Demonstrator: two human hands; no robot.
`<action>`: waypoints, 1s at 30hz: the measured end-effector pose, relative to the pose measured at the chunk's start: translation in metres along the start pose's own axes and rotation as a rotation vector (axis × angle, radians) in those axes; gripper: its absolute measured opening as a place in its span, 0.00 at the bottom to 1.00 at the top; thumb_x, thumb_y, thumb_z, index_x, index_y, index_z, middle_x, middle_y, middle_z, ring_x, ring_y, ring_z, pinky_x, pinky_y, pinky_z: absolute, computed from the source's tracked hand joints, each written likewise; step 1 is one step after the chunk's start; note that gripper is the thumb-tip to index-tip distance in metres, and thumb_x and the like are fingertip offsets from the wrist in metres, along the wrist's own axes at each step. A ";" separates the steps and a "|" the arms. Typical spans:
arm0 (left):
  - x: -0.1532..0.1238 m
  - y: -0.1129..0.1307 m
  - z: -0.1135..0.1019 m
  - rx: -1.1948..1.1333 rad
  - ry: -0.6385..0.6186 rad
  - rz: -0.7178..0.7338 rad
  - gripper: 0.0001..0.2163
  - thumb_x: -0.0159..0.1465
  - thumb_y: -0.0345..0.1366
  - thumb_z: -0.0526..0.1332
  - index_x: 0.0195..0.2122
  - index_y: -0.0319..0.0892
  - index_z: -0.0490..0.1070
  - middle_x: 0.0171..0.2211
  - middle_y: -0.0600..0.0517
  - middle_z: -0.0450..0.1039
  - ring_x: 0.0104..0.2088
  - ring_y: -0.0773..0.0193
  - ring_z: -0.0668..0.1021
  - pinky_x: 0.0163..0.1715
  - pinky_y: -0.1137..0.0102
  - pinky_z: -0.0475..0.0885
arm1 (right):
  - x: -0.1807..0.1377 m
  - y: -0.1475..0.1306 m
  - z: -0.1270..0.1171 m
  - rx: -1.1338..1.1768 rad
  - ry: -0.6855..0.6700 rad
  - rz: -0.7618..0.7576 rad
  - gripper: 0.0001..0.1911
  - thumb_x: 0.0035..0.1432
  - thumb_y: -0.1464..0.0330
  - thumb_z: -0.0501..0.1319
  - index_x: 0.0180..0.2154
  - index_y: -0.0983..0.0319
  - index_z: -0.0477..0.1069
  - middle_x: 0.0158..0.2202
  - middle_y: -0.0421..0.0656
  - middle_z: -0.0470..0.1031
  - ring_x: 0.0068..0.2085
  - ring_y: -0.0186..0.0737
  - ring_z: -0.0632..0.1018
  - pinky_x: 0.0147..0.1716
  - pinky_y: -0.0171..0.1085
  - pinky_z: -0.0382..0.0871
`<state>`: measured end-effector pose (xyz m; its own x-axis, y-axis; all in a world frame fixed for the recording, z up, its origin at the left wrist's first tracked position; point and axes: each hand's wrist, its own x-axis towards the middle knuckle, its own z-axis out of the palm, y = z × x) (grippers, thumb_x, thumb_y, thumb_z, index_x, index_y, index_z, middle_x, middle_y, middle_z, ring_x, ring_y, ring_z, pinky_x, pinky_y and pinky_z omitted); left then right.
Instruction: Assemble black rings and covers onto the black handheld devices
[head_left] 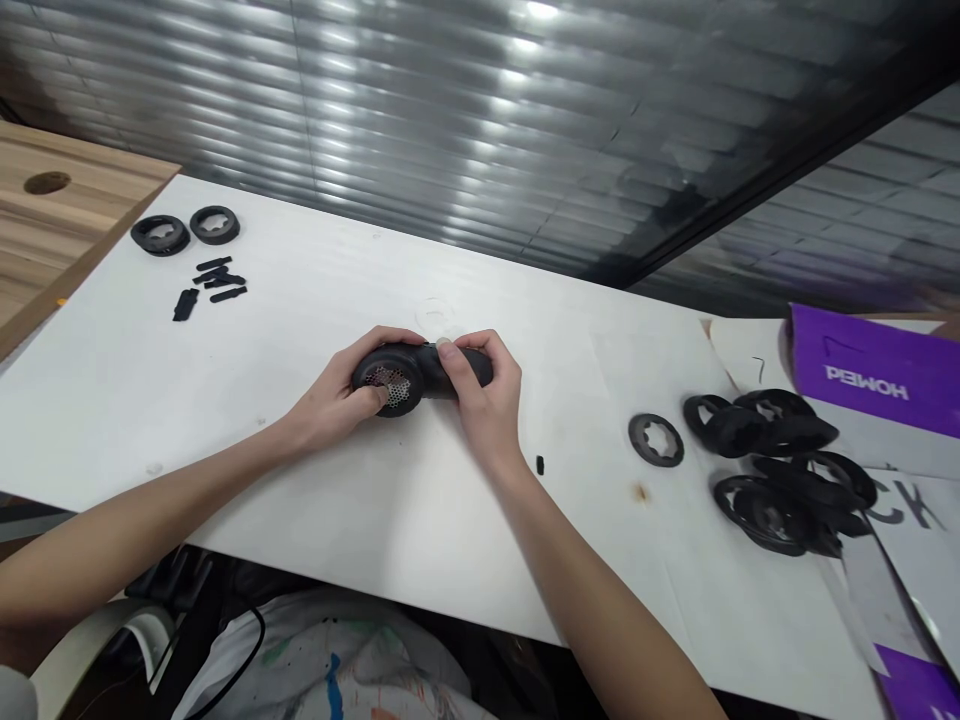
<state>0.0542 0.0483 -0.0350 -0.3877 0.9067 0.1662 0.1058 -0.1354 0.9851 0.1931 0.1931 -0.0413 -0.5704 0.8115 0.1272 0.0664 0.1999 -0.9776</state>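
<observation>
A black fabric shaver (433, 384) with a round head and a honeycomb metal mesh (400, 388) lies across both hands, just over the white table. My left hand (349, 385) is wrapped round the head, its thumb on the mesh. Closed round the handle is my right hand (484, 390), with the thumb pressed on the handle near the neck. The fingers behind the shaver are partly hidden. A tiny black piece (540, 465) lies on the table to the right of my right wrist.
Black rings (215, 225) and several flat black strips (217, 275) lie at the far left. One black ring (656, 440) rests at right beside a pile of black ring-shaped parts (780, 470). Purple-and-white packaging (885, 385) covers the right edge. Metal shutters (390, 130) stand behind the table (315, 270).
</observation>
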 end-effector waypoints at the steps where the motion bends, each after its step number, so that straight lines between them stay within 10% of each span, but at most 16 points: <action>1: 0.000 0.000 0.000 0.015 0.007 0.009 0.26 0.56 0.37 0.61 0.57 0.45 0.77 0.52 0.47 0.79 0.51 0.48 0.77 0.47 0.58 0.75 | 0.000 0.000 0.000 -0.001 0.000 0.000 0.22 0.57 0.47 0.72 0.32 0.56 0.71 0.29 0.38 0.72 0.33 0.40 0.73 0.37 0.43 0.70; 30: 0.000 -0.004 0.000 0.068 0.015 0.093 0.25 0.56 0.35 0.59 0.56 0.43 0.76 0.49 0.48 0.80 0.45 0.54 0.80 0.43 0.61 0.78 | 0.000 -0.002 0.000 -0.020 -0.005 -0.006 0.21 0.57 0.48 0.71 0.31 0.56 0.70 0.30 0.38 0.73 0.33 0.40 0.73 0.36 0.42 0.69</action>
<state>0.0537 0.0493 -0.0386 -0.3873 0.8851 0.2582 0.2041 -0.1907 0.9602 0.1930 0.1923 -0.0396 -0.5749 0.8074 0.1325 0.0792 0.2161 -0.9731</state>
